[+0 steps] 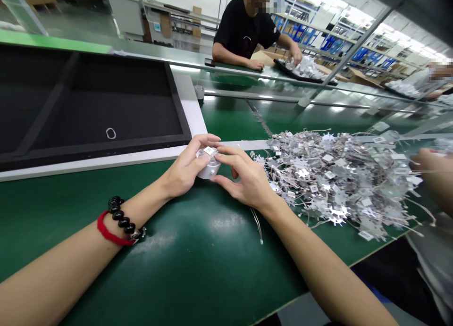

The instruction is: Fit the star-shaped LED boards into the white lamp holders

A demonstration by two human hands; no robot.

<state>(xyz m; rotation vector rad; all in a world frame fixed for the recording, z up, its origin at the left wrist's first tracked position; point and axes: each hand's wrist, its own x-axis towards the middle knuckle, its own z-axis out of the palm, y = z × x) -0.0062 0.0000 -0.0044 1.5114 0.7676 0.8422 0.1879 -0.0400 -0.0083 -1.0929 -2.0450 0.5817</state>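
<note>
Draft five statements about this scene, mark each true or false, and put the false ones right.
1. The left hand and right hand both touch the small whitish cylinder. True.
2. The black beaded bracelet is worn on the right arm. False: it is on the left arm.
3. The pile of silvery pieces lies on the left side of the picture. False: it lies on the right.
4. A pale loop lies on the black surface. True.
5. The person opposite wears a white top. False: the top is black.
</note>
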